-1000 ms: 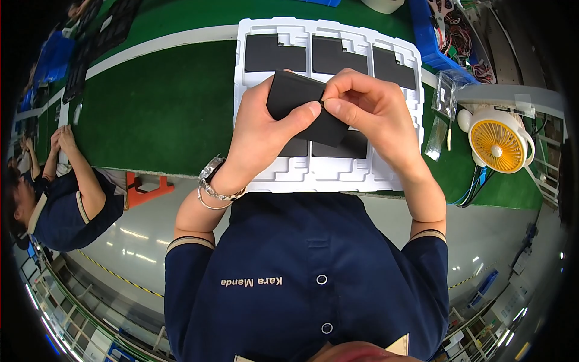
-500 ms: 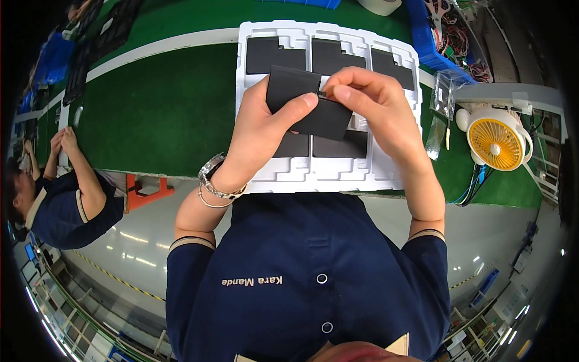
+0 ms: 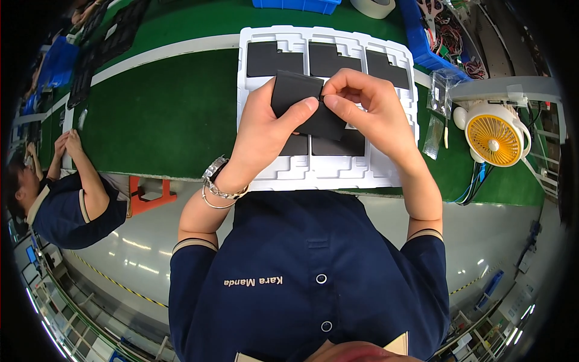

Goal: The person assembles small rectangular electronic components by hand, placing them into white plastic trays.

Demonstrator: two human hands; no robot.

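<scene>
I hold a flat black rectangular sheet (image 3: pixel 301 99) above a white moulded tray (image 3: pixel 338 175). My left hand (image 3: pixel 265 130) grips its left side, thumb on top. My right hand (image 3: pixel 368 108) pinches its upper right edge between thumb and forefinger. The two thumbs almost touch. The tray lies on a green belt (image 3: pixel 163 114) and holds several black sheets in its pockets, such as one at the top right (image 3: pixel 386 66). A metal watch and bracelet sit on my left wrist.
A small yellow-and-white fan (image 3: pixel 496 136) stands at the right. Clear plastic bags (image 3: pixel 439 108) lie beside the tray. Blue bins (image 3: pixel 434 36) with cables sit at the back right, a tape roll (image 3: pixel 374 6) behind. Another person (image 3: pixel 66 199) in dark blue works at the left.
The black sheet has shifted slightly in my hands. My left thumb slid right along it toward my right fingers, which now pinch the upper edge closer together.
</scene>
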